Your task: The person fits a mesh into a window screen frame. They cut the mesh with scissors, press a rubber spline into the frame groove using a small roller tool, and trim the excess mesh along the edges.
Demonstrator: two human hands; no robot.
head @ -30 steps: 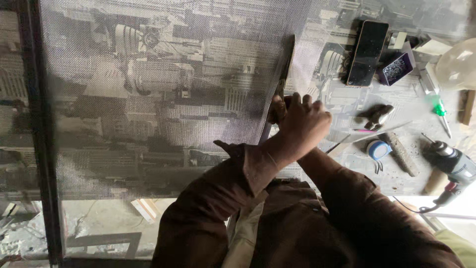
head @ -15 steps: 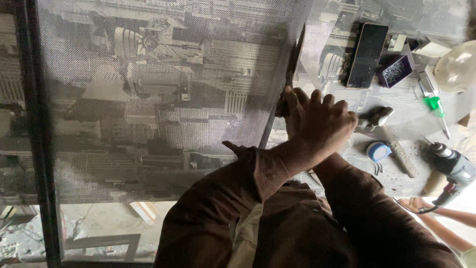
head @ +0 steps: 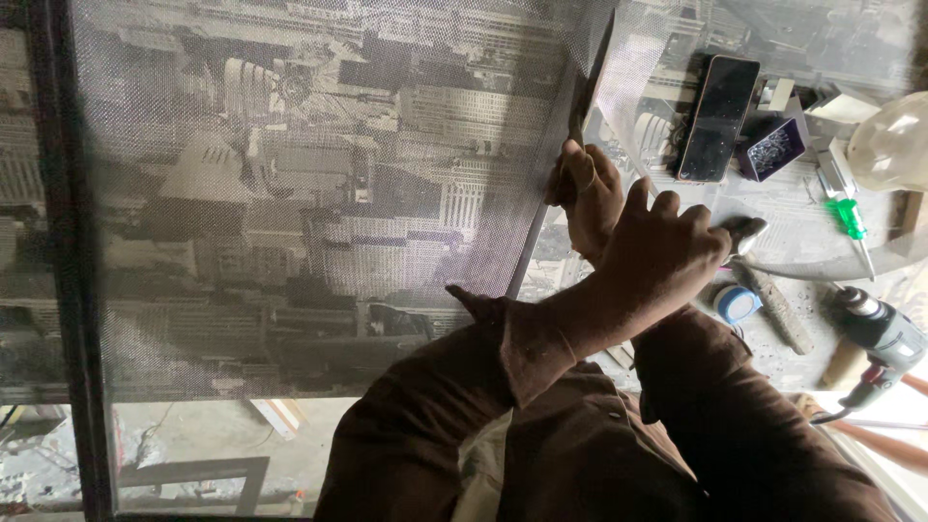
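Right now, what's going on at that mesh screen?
A person in a brown long-sleeved shirt works both hands at the right edge of a dark-framed grey mesh screen. The left hand crosses over the right hand, which grips the edge strip. Beside them lie a black phone, a green-handled screwdriver and a power drill.

A flat black rectangular phone with a dark, unlit glass screen (head: 717,118) is seen lying on the table at about two o'clock, its long side running nearly upright. Just beside it, toward three o'clock, a small open dark purple cardboard box (head: 770,149) is set, filled with small pale metal pieces. No label or sign can be made out elsewhere.
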